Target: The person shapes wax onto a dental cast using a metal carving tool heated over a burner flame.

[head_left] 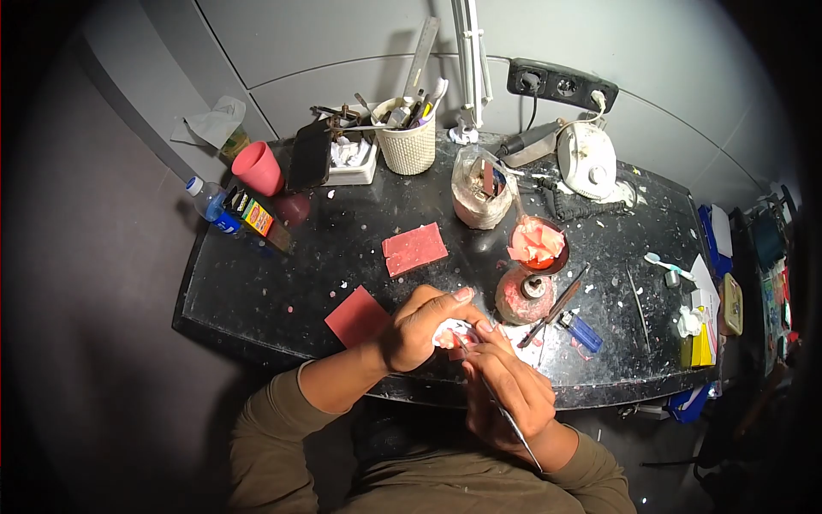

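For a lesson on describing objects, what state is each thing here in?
Left hand: closed around a pink-and-white piece
Right hand: gripping a slim tool
Plastic bottle: capped
Woven holder: filled with tools
Socket strip: two plugs in, one socket free
Metal pan: holding pink pieces
Blue lighter: lying, unlit
Pink sheets: flat

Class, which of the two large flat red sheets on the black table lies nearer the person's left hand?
The darker red sheet, beside the left hand; the paler, ragged-edged red sheet lies farther back on the black table.
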Available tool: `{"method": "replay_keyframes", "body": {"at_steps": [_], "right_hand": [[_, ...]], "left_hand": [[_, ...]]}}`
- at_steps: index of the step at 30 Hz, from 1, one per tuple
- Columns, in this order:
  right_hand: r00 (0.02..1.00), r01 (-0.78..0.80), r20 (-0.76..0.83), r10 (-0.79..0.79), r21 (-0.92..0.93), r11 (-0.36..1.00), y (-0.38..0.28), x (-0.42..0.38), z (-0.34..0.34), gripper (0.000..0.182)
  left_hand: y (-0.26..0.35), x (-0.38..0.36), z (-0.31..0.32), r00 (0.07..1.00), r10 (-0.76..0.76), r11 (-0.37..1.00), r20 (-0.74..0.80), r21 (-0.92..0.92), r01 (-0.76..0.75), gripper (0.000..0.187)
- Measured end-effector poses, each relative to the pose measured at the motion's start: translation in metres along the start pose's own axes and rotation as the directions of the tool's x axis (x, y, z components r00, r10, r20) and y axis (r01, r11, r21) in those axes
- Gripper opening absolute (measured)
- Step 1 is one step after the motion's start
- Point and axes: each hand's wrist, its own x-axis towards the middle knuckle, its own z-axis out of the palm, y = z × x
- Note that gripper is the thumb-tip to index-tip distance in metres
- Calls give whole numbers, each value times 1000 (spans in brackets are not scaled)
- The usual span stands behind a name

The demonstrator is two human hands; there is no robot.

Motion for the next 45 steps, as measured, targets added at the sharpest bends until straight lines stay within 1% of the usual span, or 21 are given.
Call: {"method": "replay_keyframes", "body": {"at_steps": [3, 6, 7, 9, 12, 14, 18, 20, 24, 26, 27, 29, 30, 32, 33, 35, 36, 38, 42, 44, 45], "right_hand": [[1000, -21, 6, 21, -42, 999, 0, -1, -1, 21], [999, -30, 15, 31, -50, 998, 0, -2, -2, 21], [999, -39, 23, 40, -48, 998, -1, -1, -3, 21], [998, -48, 31, 50, -46, 998, -1, -1, -4, 21], [997, -58, 42, 59, -27, 998, 1, -3, -4, 21], [997, -66, 43, 66, -8, 998, 2, -3, -4, 21], [997, -67, 49, 66, 14, 998, 3, -3, -5, 20], [997, -62, 49, 61, 31, 998, 4, -3, -5, 19], [994, -84, 69, 82, 27, 996, 2, -4, -8, 19], [993, -98, 72, 97, 19, 995, 2, -5, -9, 19], [993, -99, 72, 97, 19, 995, 2, -5, -9, 19], [994, -90, 58, 89, 18, 996, 3, -4, -10, 19], [994, -89, 57, 88, 18, 996, 3, -4, -10, 19], [993, -101, 63, 99, 34, 994, 4, -5, -11, 19], [993, -102, 63, 100, 34, 994, 4, -5, -12, 19], [992, -96, 80, 93, 24, 995, 4, -4, -15, 20], [992, -95, 80, 93, 25, 995, 5, -4, -15, 20], [992, -95, 85, 92, 36, 995, 5, -5, -16, 19], [988, -119, 101, 113, 49, 992, 3, -1, -19, 18], [991, -111, 85, 101, 122, 986, 7, -2, -20, 18], [991, -112, 83, 102, 122, 986, 8, -1, -20, 18]], "left_hand": [[-3, -1, -1, 997, -71, 997, 25, 4, 71, 38], [-2, -1, -2, 991, -100, 992, 92, -67, 106, 32], [-7, -11, 2, 983, -174, 983, 64, -46, 177, 27], [0, -5, 2, 968, -247, 968, 34, -26, 248, 23], [11, 5, 0, 960, -270, 959, 78, -71, 276, 19], [12, 7, 0, 964, -255, 966, 72, -19, 257, 21], [17, 13, -3, 970, -229, 973, 78, -1, 230, 23], [23, 17, -6, 938, -317, 945, 138, -36, 325, 28], [32, 24, -7, 942, -307, 948, 138, -38, 315, 31], [33, 24, -7, 873, -454, 854, 179, -194, 483, 35], [34, 25, -8, 873, -454, 853, 179, -194, 484, 35], [33, 28, -9, 824, -521, 774, 224, -283, 567, 42], [32, 26, -8, 824, -521, 774, 224, -283, 566, 42], [27, 22, -5, 845, -505, 810, 177, -241, 535, 55], [27, 22, -6, 844, -505, 810, 178, -241, 535, 55], [27, 24, -9, 738, -613, 642, 282, -366, 674, 55], [26, 25, -11, 738, -614, 642, 282, -365, 674, 55], [26, 26, -13, 690, -625, 569, 364, -392, 723, 54], [26, 27, -12, 734, -585, 636, 345, -365, 680, 54], [24, 23, -10, 795, -533, 732, 292, -312, 605, 55], [25, 23, -8, 795, -532, 733, 293, -311, 605, 55]]}}
